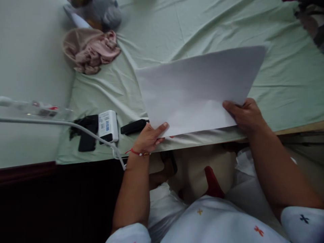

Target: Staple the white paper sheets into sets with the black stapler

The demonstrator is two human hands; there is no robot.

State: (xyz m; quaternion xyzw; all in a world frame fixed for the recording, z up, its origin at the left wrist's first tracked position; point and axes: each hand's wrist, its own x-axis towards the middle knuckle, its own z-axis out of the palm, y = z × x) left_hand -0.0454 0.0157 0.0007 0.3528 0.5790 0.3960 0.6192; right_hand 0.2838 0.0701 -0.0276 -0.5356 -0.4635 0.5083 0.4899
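A large sheet of white paper point(194, 91) is held up over the green-covered surface, slightly curved, its far edge raised. My left hand point(149, 136) pinches its near left corner, thumb on top, with a red string around the wrist. At the near right edge, my right hand point(246, 114) grips the paper, thumb over the top and the other fingers mostly hidden beneath. Close to my left hand lies a black elongated object point(133, 127), whose kind I cannot make out.
A white box-shaped device point(108, 125) with a label sits beside a dark phone-like slab point(87, 138). A pale cable point(76, 125) crosses at left. Crumpled pink cloth point(95, 52) lies at the back left on the green sheet point(286, 87). Dark fabric point(312, 20) is at far right.
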